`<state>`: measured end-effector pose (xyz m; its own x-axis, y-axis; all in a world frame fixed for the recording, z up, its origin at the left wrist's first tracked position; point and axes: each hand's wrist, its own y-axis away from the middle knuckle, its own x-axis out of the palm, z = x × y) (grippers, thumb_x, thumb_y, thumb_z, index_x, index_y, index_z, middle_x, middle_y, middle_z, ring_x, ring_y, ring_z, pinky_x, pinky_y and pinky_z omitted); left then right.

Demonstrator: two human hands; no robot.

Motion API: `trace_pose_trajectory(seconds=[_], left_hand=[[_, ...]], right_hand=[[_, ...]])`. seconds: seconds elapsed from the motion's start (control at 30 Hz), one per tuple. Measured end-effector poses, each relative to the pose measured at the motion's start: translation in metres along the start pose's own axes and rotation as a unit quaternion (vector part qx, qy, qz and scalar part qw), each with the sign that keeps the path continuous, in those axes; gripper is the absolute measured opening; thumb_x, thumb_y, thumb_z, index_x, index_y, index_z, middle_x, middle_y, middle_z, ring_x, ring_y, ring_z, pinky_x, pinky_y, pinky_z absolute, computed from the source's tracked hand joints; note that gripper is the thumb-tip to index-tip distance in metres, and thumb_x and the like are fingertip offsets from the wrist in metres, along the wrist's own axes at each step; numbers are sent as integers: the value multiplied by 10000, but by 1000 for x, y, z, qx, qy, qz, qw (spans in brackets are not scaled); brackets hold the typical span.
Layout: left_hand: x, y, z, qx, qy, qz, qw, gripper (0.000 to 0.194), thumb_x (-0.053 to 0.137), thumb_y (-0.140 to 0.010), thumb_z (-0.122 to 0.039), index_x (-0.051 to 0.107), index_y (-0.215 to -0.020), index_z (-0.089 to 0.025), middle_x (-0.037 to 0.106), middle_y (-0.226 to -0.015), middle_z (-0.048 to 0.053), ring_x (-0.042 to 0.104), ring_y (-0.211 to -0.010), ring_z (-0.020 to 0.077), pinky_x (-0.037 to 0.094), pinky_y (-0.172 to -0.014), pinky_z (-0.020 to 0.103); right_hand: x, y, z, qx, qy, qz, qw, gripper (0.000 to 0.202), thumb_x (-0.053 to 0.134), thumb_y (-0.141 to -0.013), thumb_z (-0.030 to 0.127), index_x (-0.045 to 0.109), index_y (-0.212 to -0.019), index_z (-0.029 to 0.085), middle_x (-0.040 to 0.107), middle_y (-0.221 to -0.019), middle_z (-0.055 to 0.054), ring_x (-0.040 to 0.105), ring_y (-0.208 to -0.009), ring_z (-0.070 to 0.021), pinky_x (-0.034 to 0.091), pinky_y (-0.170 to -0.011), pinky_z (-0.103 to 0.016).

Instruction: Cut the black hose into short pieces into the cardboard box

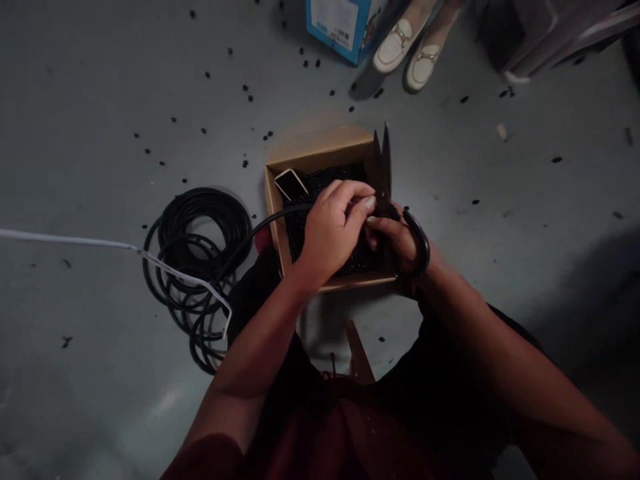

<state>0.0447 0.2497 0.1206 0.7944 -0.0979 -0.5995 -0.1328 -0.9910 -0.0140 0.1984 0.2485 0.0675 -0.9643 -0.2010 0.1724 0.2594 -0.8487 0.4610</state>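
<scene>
My left hand (333, 223) is closed around a black rubber hose (280, 212), its fingertips pinched near the scissors' pivot. From that hand the hose runs left to a loose coil (205, 220) on the floor. Scissors (384, 167) with dark blades and black handles are in my right hand (400, 240), the blades slightly apart and pointing away from me. Both hands are above an open cardboard box (320, 155) filled with small black pieces. A dark flat rectangular object with a light edge (291, 185) leans in the box's far left corner. The hose's end is hidden by my fingers.
Small black pieces (245, 88) lie scattered over the grey floor. A blue carton (333, 27) and another person's white shoes (395, 47) are beyond the box. A grey plastic stool or bin (530, 40) stands far right. A white cord (75, 238) crosses the coil.
</scene>
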Motion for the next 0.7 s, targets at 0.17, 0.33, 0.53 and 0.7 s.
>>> trace_pose_trajectory(seconds=[0.17,0.33,0.53,0.7], left_hand=[[-5,-15,14,10,-131,120,984,324,364,-1022,-278,664,-1095,-177,703,-1158,82,614,-1129,209,432,-1029,365],[-14,-15,12,31,-40,252,966,365,363,-1020,-318,693,-1066,-170,738,-1034,55,672,-976,173,489,-904,289],[-21,-21,16,-11,-132,186,974,314,462,-961,-290,702,-1121,-165,724,-1142,78,655,-1071,214,482,-970,335],[-34,-24,29,-47,-178,37,982,357,433,-974,-300,684,-1193,-170,704,-1223,82,628,-1150,228,458,-1031,358]], right_hand=[[-9,13,19,-33,-3,61,998,255,677,-788,304,538,-982,214,528,-603,66,473,-480,-99,377,-486,-257],[-16,18,27,-53,-3,60,997,316,727,-781,385,548,-979,215,550,-638,59,495,-493,-98,396,-490,-255],[-13,5,16,-45,-40,-63,996,360,685,-811,491,502,-982,232,594,-740,32,570,-587,-120,470,-550,-265],[-13,7,16,-22,54,-75,995,415,559,-884,602,527,-1051,224,642,-879,-29,634,-737,-164,517,-654,-306]])
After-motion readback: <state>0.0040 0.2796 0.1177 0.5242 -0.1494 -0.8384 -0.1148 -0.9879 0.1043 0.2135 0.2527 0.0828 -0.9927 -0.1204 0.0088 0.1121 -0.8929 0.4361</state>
